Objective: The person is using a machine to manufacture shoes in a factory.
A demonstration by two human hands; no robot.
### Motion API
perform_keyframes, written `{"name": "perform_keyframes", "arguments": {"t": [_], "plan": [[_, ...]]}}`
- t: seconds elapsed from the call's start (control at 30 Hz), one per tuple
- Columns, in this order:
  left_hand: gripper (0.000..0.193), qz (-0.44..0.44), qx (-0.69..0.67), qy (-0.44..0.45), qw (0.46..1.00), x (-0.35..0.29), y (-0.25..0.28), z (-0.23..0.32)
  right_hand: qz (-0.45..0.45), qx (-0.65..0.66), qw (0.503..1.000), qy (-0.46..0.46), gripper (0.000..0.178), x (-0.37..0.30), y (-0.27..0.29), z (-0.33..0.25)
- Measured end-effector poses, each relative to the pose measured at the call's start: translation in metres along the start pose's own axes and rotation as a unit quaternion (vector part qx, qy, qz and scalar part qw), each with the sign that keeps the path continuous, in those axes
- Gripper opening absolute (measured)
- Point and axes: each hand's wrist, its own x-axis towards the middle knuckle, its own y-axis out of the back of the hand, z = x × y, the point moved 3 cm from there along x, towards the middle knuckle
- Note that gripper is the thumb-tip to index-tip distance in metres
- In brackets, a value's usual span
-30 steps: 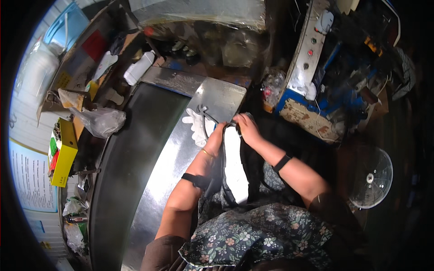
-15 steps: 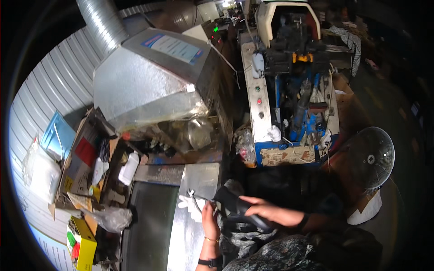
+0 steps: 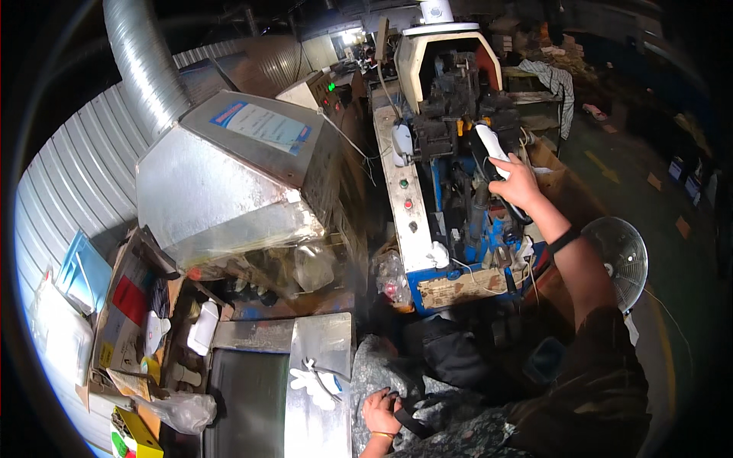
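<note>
Nearest, short of the machine [image 3: 412, 243] and to its left, over patterned cloth: left hand [image 3: 380, 412], fingers curled, perhaps merely resting; cannot tell whether holding something or bare. Left of the machine's near end: metal plate [image 3: 324, 340] with white glove [image 3: 309, 383] on top, probably laid there for easy reach. Farther, over the machine's right half: right hand [image 3: 519, 183], closed around the nearer part of the dark shoe-shaped piece [image 3: 492, 142], likely so held to leave the far end uncovered. White sole-like face upward; long axis slanting, far end toward the machine's dark head; contact there unclear.
</note>
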Motion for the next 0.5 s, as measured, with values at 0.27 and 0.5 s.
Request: {"name": "perform_keyframes", "arguments": {"t": [0.27, 0.5], "plan": [[0.016, 0.013, 0.014, -0.012, 1.0, 0.0, 0.0, 0.006, -0.097, -0.056, 0.994, -0.004, 0.07, 0.043, -0.015, 0.025], [0.016, -0.001, 0.005, -0.013, 1.0, 0.003, -0.002, 0.008, -0.086, -0.043, 0.992, -0.082, 0.072, 0.035, -0.018, 0.021]]}}
